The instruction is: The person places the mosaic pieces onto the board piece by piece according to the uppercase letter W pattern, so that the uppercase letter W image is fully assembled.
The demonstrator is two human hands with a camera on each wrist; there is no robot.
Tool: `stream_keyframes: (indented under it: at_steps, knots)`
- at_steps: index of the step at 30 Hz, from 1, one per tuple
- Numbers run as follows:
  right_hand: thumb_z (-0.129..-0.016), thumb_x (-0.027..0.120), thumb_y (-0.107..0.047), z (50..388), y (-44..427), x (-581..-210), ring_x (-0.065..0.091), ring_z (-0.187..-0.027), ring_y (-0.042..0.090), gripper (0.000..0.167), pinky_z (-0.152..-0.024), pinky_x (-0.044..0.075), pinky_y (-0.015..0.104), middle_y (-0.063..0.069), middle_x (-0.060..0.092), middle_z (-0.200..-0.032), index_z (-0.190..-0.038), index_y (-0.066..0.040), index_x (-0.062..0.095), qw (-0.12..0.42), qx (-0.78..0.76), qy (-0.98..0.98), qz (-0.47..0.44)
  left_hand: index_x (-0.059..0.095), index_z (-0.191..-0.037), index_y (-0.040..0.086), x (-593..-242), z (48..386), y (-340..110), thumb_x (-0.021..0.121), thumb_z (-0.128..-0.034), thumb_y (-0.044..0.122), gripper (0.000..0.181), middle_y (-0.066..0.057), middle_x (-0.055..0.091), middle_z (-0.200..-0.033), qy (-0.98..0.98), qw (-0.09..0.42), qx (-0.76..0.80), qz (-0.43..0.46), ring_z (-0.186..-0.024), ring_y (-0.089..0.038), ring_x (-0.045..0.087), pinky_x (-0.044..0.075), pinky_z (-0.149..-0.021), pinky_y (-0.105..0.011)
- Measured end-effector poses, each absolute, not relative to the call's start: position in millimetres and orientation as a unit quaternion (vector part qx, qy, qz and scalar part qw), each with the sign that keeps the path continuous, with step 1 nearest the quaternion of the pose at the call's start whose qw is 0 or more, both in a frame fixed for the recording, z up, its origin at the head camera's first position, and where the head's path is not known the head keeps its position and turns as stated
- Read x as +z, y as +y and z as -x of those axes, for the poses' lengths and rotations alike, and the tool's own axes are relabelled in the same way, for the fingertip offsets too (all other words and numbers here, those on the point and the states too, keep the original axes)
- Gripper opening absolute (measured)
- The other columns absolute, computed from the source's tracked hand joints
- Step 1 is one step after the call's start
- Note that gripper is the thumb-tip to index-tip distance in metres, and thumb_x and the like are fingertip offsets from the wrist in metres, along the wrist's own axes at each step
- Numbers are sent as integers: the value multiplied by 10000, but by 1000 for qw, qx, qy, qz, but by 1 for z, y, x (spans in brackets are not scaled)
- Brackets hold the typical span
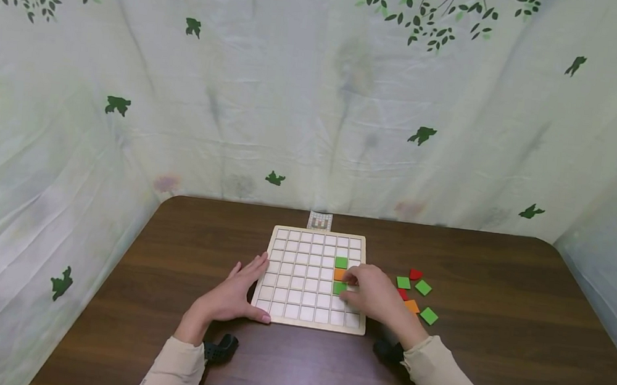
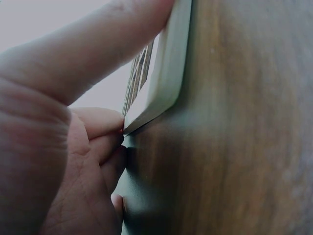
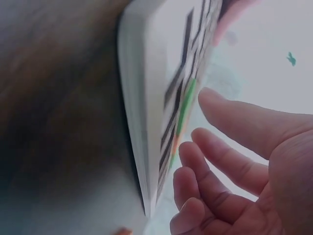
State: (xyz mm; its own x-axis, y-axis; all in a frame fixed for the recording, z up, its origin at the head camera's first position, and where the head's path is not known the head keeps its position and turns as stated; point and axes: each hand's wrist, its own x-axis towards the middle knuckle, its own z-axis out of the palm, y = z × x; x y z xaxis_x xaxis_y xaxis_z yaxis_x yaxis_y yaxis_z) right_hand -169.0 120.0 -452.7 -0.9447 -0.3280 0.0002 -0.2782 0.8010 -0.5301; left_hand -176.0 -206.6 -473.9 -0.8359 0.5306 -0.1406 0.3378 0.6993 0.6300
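A pale wooden grid board (image 1: 307,325) lies flat on the table, its cells mostly white. One column toward its right side holds a green tile (image 1: 341,262), an orange tile (image 1: 339,275) and a second green tile (image 1: 339,288), in line. My left hand (image 1: 227,296) rests against the board's left edge, fingers extended and thumb at the near-left corner. Over the right edge hovers my right hand (image 1: 382,296), loosely bent, its fingertips by the lower green tile. In the right wrist view, a gap with nothing in it separates the thumb (image 3: 239,115) from the fingers.
Right of the board lie loose tiles: green (image 1: 428,315), orange (image 1: 411,306) and red (image 1: 415,274), several in all. A small printed card (image 1: 319,220) sits behind the board's far edge. Dark straps (image 1: 221,349) show at both wrists. A leaf-patterned curtain (image 1: 318,94) hangs behind the table.
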Motion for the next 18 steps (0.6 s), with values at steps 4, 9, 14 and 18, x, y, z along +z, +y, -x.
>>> stream_keyframes:
  at_steps: [4,9,14,18]
  knots:
    - [-832,832,-177,165,132,-450,571,-816,148,195,-743,507,333,-27,640,-884,-987,-105,738,46,-304,940,148,192,-1587,-11,-474,176,-207,882,-706,519,1239,-139,111,-1672,909,157,305,-239,-1539,-297,91,-1,-1214,-558]
    - [-843,830,-198,159,148,-446,604,-882,159,251,-788,522,343,-19,659,-976,-1054,-104,730,48,-322,936,132,189,-1586,-15,-474,176,-206,884,-703,520,1245,-147,111,-1671,908,157,306,-239,-1538,-303,95,2,-1213,-561]
    - [-850,825,-207,153,164,-445,617,-913,188,287,-812,543,372,13,672,-1020,-1089,-82,727,43,-329,935,128,191,-1583,-24,-473,176,-206,879,-709,522,1239,-153,109,-1670,907,157,307,-241,-1538,-304,92,0,-1212,-565]
    - [-857,819,-198,148,177,-444,633,-943,217,291,-838,554,403,36,677,-1035,-1096,-68,719,42,-337,932,129,196,-1579,-36,-474,176,-206,878,-714,515,1232,-170,114,-1667,905,155,310,-245,-1535,-325,98,2,-1206,-583]
